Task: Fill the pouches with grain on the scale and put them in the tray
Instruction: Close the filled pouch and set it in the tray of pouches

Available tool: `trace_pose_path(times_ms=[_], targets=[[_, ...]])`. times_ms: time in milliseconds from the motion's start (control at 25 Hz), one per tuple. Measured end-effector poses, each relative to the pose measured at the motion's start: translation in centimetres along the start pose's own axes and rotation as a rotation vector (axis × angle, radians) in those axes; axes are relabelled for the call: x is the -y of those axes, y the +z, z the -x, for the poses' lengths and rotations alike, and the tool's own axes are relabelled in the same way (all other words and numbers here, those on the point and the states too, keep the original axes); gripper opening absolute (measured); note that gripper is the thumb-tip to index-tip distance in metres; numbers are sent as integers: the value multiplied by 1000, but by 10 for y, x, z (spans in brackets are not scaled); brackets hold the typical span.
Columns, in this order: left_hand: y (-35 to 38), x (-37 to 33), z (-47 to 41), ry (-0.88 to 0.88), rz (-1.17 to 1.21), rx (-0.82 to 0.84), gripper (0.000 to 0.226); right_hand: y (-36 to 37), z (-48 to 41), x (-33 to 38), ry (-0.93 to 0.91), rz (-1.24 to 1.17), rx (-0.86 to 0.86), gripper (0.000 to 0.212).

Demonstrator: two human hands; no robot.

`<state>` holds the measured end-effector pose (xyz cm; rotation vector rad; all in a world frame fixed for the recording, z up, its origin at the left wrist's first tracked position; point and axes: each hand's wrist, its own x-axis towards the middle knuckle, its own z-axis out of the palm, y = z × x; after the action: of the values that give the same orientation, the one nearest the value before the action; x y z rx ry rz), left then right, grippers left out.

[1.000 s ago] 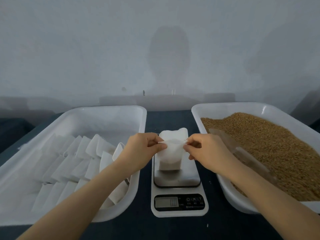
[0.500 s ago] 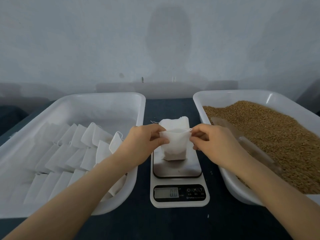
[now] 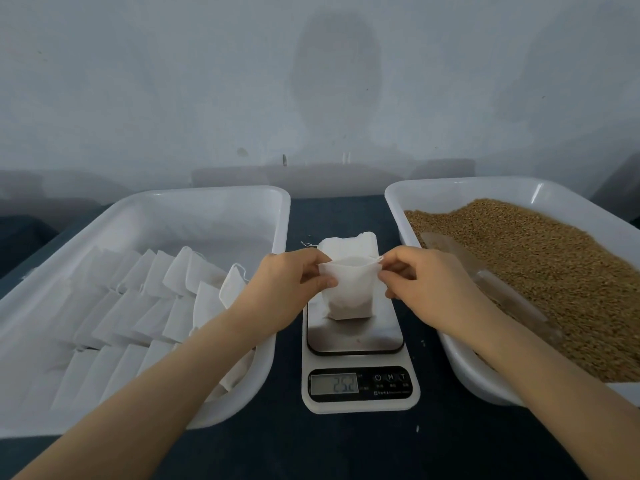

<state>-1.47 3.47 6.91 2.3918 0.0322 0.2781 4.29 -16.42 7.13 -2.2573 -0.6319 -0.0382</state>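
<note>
A white cloth pouch point(image 3: 349, 294) stands on the steel platform of the kitchen scale point(image 3: 358, 401), its mouth held open. My left hand point(image 3: 289, 285) pinches the pouch's left rim and my right hand point(image 3: 424, 284) pinches its right rim. A small stack of more white pouches point(image 3: 349, 245) lies just behind it. The scale's display shows digits. The left white tray point(image 3: 221, 202) holds several rows of white pouches point(image 3: 138, 306). The right white tray point(image 3: 460, 188) is filled with brown grain point(image 3: 540, 258), with a clear scoop point(image 3: 485, 271) lying in it.
All of it sits on a dark table point(image 3: 339, 216) against a pale wall. The two trays flank the scale closely, leaving narrow dark gaps on either side.
The pouch has been lowered onto the scale's platform with its mouth pulled wider. The display went from zero to a reading. The camera tilted slightly.
</note>
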Motion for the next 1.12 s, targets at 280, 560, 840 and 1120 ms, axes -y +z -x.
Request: trace_pose_path(times_ms=[280,560,840,1120], targets=[[1,1,0,11,-1,-8,15,0,0,0,-9,2,-1,10],[2,2,-1,15,7,-4,11,0,0,0,-5,-2,-2,9],[-1,-5,1,44,-103,69,19,-1,3,7,-63,-29,66,10],[-2,-17,1,68,-157,95,31,-1,2,9,-104,-132,-13,7]])
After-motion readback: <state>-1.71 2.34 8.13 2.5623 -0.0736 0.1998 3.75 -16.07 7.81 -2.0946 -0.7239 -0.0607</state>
